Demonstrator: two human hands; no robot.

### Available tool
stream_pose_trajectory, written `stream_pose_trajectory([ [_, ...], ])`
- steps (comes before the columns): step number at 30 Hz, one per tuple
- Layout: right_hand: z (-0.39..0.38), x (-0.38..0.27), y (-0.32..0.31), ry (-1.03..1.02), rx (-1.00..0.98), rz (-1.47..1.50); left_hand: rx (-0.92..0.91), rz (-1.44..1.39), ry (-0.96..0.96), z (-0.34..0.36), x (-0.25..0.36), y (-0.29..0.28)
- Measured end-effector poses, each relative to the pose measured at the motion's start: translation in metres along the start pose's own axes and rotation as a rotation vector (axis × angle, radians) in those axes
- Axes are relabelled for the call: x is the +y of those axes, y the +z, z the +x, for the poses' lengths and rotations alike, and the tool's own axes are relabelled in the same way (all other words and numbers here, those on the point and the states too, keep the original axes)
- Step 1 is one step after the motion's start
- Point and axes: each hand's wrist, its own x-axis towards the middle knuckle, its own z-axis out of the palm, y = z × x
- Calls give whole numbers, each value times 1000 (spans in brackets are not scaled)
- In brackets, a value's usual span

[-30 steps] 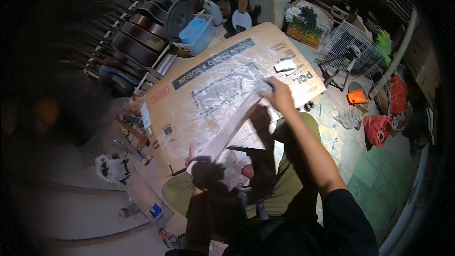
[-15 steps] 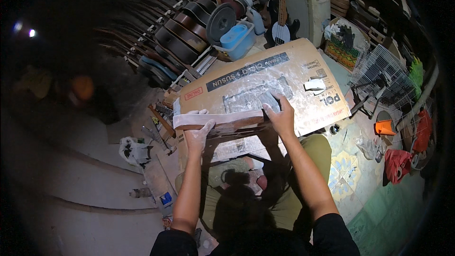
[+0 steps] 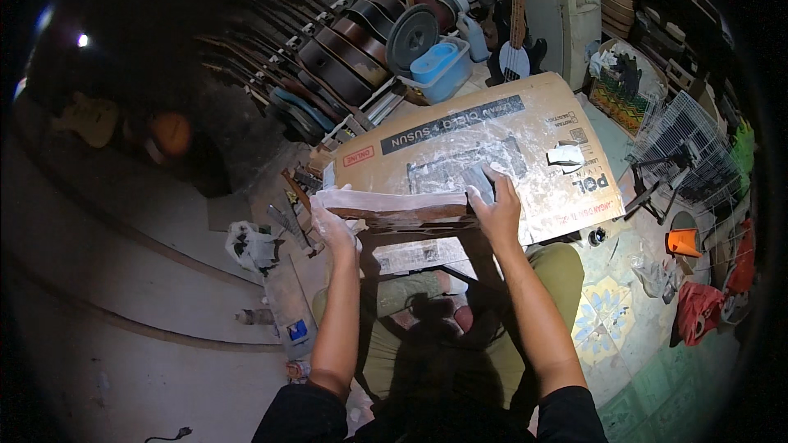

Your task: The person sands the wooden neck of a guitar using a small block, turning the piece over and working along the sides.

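A wavy-edged wooden piece (image 3: 402,203), pale with dust along its upper face and brown below, lies across in front of me above a cardboard sheet. My left hand (image 3: 335,226), whitened with powder, grips its left end, thumb toward me. At the other end my right hand (image 3: 498,207) is closed on a flat grey sanding block (image 3: 478,183), held between thumb and fingers just past the piece's right end. Whether the block touches the wood I cannot tell. The dusty cardboard sheet (image 3: 460,127) spreads out beneath and beyond both hands.
Guitars (image 3: 332,61) stand in a rack at the far left, next to a blue plastic tub (image 3: 439,70). A wire cage (image 3: 681,148) and an orange scoop-like object (image 3: 683,242) are at the right. A white plastic bag (image 3: 250,246) and tools lie left of the cardboard.
The view has shifted, so the surroundings sit further right. The wooden piece has tipped, showing a thinner pale face, and my left hand has turned on its end. The block stays in my right hand.
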Motion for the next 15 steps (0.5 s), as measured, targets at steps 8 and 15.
stream_pose_trajectory([
  [8,-1,6,0,-20,36,-24,170,762,733,-15,-7,10],
  [15,-4,4,4,-12,40,-27,39,839,521,24,8,-32],
])
